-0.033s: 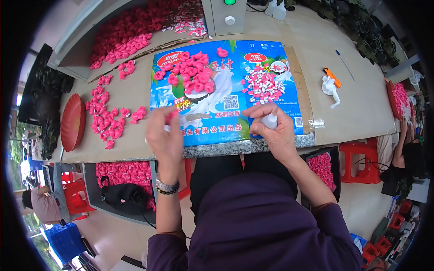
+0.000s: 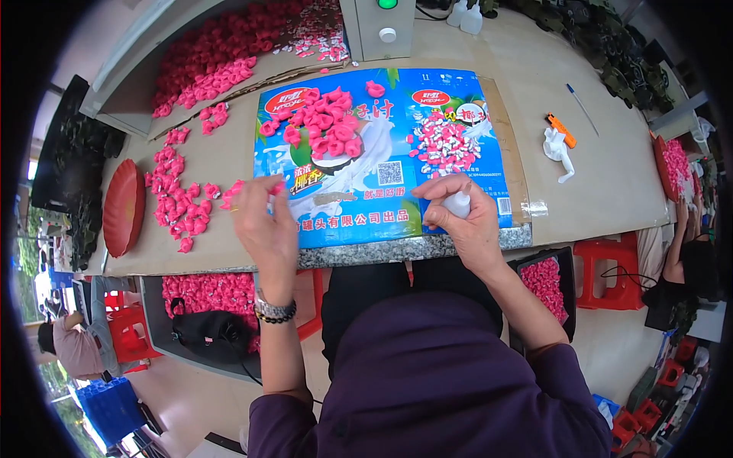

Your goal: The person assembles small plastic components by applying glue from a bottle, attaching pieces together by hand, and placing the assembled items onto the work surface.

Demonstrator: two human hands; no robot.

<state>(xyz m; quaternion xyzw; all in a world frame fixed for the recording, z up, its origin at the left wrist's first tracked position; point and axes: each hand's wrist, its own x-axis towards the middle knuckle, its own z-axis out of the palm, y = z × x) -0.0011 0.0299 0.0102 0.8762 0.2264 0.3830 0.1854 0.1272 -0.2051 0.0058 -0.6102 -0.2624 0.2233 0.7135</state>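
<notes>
My right hand (image 2: pixel 473 221), over the front edge of the cardboard, is closed around a small white squeeze bottle (image 2: pixel 458 204). My left hand (image 2: pixel 266 225) is at the sheet's left side, with a small pink moulded piece (image 2: pixel 278 188) at its fingertips. Beneath both hands lies a blue printed cardboard sheet (image 2: pixel 351 229). A heap of hollow pink pieces (image 2: pixel 324 122) rests on its upper left part. To the right of that heap is a pile of small pink-and-white parts (image 2: pixel 447 145). More pink pieces (image 2: pixel 183 202) are scattered left of the sheet, close to my left hand.
A red oval tray (image 2: pixel 124 208) stands tilted at the table's left. An orange-and-white tool (image 2: pixel 560 141) and a pen (image 2: pixel 582 109) lie to the right. Bins of pink pieces (image 2: pixel 210 291) sit below the table edge. Another person (image 2: pixel 679 259) works at the far right.
My left hand has moved a little left, toward the scattered pink pieces, and turned slightly. The right hand and its bottle have stayed almost in place.
</notes>
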